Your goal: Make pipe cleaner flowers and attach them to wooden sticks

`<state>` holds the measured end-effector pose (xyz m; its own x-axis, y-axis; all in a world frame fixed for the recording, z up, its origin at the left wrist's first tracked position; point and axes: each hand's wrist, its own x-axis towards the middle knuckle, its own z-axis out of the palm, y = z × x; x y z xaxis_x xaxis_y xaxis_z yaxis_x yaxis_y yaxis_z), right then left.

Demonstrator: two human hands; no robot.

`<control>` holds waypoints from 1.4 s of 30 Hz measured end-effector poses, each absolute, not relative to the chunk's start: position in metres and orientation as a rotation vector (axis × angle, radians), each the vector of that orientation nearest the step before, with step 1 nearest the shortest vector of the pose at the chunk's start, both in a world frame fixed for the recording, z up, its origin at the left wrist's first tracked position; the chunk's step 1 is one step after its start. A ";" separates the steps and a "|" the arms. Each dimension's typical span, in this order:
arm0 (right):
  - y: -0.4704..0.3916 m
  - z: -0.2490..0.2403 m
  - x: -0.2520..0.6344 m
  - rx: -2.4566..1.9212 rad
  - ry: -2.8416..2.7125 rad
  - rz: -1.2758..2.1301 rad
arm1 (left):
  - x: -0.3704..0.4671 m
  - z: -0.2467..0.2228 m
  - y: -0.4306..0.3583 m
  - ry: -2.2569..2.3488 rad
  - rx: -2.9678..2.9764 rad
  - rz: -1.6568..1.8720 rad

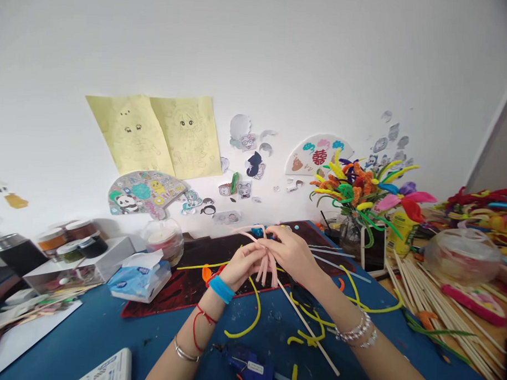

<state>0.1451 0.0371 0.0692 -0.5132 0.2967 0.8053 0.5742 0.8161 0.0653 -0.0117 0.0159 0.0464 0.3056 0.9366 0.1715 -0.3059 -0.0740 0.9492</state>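
Observation:
In the middle of the view, both hands meet above the table around a bunch of pale pink pipe cleaners. My left hand is closed on the bunch, its fingertips at the strands. My right hand pinches the same bunch from the other side. Bent pink ends stick out at the upper left, and several strands hang down below the fingers. A thin wooden stick slants down to the right from beneath the hands; whether it is gripped is hidden. Yellow pipe cleaners lie scattered below and around.
A blue glue gun lies at the front edge. A tissue pack and boxed paint jars stand left. To the right are a vase of pipe-cleaner flowers, a phone, a plastic tub and wooden sticks.

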 end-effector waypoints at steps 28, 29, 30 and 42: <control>0.048 0.075 0.165 -0.497 -2.305 -0.476 | -0.009 0.051 0.012 0.606 1.260 1.088; 0.048 0.073 0.163 -0.536 -2.288 -0.449 | -0.009 0.050 0.012 0.610 1.249 1.102; 0.047 0.072 0.162 -0.570 -2.265 -0.430 | -0.008 0.050 0.013 0.615 1.240 1.122; 0.043 0.075 0.158 -0.393 -2.256 -0.576 | -0.012 0.044 0.020 0.431 0.814 1.195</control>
<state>0.1575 0.0427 0.0749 -0.6632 0.1005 0.7416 0.4437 0.8508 0.2815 -0.0118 0.0203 0.0438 0.3347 0.9352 0.1153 -0.6460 0.1387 0.7507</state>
